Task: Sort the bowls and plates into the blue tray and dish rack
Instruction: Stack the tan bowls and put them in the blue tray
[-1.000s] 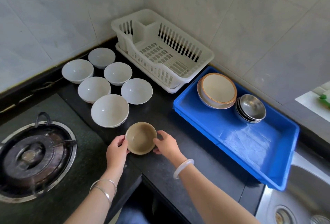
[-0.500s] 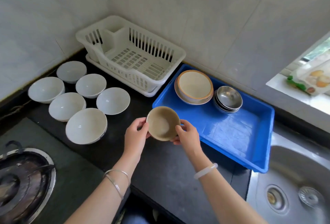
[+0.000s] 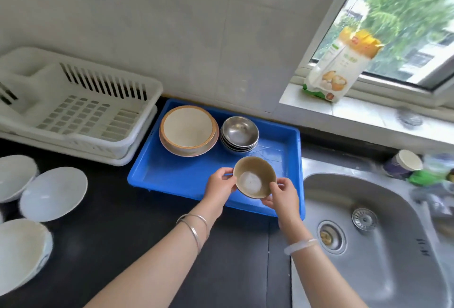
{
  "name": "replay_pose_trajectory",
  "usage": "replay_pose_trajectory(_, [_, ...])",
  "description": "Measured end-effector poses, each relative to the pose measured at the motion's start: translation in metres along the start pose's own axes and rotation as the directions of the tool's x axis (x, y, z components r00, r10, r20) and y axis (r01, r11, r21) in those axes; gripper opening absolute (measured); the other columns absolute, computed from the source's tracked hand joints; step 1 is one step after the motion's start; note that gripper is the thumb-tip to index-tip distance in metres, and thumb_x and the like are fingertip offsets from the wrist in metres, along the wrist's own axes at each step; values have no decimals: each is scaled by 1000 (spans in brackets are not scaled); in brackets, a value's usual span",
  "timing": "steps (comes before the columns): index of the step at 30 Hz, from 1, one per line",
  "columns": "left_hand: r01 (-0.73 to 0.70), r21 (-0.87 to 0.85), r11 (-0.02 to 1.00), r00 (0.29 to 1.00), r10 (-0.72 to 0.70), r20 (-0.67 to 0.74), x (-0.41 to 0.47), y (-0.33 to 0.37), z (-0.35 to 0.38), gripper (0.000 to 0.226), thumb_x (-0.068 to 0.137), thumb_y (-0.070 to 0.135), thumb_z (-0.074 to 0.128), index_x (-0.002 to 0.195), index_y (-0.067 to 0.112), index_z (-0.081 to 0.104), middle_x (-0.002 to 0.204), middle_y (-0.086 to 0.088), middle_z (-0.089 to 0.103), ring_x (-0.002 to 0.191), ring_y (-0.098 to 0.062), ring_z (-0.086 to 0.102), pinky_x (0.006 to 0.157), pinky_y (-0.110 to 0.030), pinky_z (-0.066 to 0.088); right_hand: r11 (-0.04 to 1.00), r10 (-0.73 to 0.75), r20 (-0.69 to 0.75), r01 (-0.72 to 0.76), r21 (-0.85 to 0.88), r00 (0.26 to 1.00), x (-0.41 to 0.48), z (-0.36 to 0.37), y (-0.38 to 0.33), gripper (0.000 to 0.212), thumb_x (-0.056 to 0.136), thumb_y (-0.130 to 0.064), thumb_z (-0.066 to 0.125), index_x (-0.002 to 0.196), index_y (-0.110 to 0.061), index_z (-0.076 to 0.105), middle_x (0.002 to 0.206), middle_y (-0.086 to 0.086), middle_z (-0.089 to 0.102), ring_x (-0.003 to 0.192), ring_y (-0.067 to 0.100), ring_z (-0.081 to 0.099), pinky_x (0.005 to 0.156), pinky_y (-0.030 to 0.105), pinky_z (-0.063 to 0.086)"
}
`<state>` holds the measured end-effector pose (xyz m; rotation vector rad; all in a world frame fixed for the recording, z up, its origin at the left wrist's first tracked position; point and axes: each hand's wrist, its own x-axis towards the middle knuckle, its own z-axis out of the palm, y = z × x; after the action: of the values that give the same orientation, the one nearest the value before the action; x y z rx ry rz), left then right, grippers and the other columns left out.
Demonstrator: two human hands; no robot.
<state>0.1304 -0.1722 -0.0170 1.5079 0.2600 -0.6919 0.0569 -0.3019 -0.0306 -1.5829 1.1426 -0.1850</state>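
A small brown bowl (image 3: 254, 177) is held over the near right part of the blue tray (image 3: 177, 175). My left hand (image 3: 219, 184) grips its left rim and my right hand (image 3: 282, 197) grips its right side. Inside the tray's far part sit a stack of beige plates (image 3: 188, 130) and a stack of steel bowls (image 3: 239, 134). The white dish rack (image 3: 81, 108) stands left of the tray with nothing in it. Several white bowls (image 3: 52, 193) lie on the black counter at the far left.
A steel sink (image 3: 368, 234) with a drain lies right of the tray. On the window sill stands a food bag (image 3: 341, 64). A cup (image 3: 405, 162) and other small items sit behind the sink. The tiled wall runs behind the rack and tray.
Both hands carried the brown bowl to the right, from above the counter at the tray's near left corner to over the tray's near right part. The view swung right.
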Motion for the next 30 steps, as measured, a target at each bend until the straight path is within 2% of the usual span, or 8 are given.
replay_pose_trajectory(3, [62, -2, 998, 998, -62, 16, 18, -4, 25, 19, 87, 3, 57, 105, 9, 59, 100, -9, 59, 90, -22, 60, 71, -21, 53, 998, 48, -13, -47, 46, 999, 18, -7, 6, 12, 88, -8, 46, 91, -18, 52, 91, 3, 60, 61, 21, 68, 66, 36, 59])
replay_pose_trajectory(8, [103, 42, 994, 994, -101, -48, 46, -11, 48, 26, 87, 3, 58, 112, 8, 60, 99, -8, 59, 84, -20, 60, 55, -14, 52, 984, 120, 10, -120, 135, 993, 41, -5, 7, 27, 85, -1, 46, 106, -18, 50, 104, 5, 60, 81, 22, 67, 62, 28, 56])
replay_pose_trajectory(10, [110, 30, 993, 992, -107, -72, 55, -13, 55, 25, 87, 1, 57, 111, 8, 60, 96, -7, 58, 84, -20, 58, 52, -12, 51, 980, 130, 26, -133, 149, 991, 50, -3, 8, 31, 85, 0, 48, 109, -19, 50, 111, 6, 60, 84, 20, 65, 69, 32, 58])
replay_pose_trajectory(14, [89, -36, 995, 992, -92, -87, 69, -20, 66, 24, 87, 0, 56, 108, 9, 58, 86, -3, 59, 86, -21, 59, 66, -21, 53, 970, 142, 35, -147, 195, 989, 65, 2, 10, 35, 87, 0, 51, 116, -19, 51, 115, 6, 60, 90, 17, 62, 73, 30, 57])
replay_pose_trajectory(17, [65, -81, 995, 994, -72, -85, 78, -23, 74, 20, 88, 0, 56, 104, 11, 57, 91, -6, 61, 89, -19, 60, 65, -17, 54, 961, 165, 25, -166, 219, 986, 75, 5, 9, 33, 87, 0, 51, 114, -19, 51, 113, 5, 60, 93, 18, 61, 68, 24, 53])
replay_pose_trajectory(19, [56, -109, 992, 994, -66, -85, 84, -25, 80, 19, 88, 0, 56, 105, 10, 57, 94, -8, 62, 91, -19, 60, 66, -17, 54, 958, 171, 22, -172, 228, 985, 83, 6, 9, 35, 87, 1, 52, 118, -15, 51, 114, 6, 60, 97, 20, 59, 71, 24, 52])
replay_pose_trajectory(23, [50, -157, 986, 997, -60, -58, 98, -27, 94, 18, 87, 0, 57, 103, 9, 58, 102, -12, 64, 96, -21, 62, 82, -28, 51, 950, 176, -7, -168, 265, 984, 98, 6, 8, 35, 87, 2, 52, 120, -10, 52, 114, 9, 61, 95, 18, 59, 70, 20, 49])
replay_pose_trajectory(30, [41, -205, 978, 996, -56, -68, 117, -26, 116, 25, 89, 2, 55, 112, 9, 61, 106, -8, 65, 99, -20, 63, 83, -27, 50, 939, 145, -14, -133, 317, 989, 121, 7, 2, 37, 86, 0, 53, 122, -9, 54, 117, 10, 63, 89, 15, 62, 73, 22, 48])
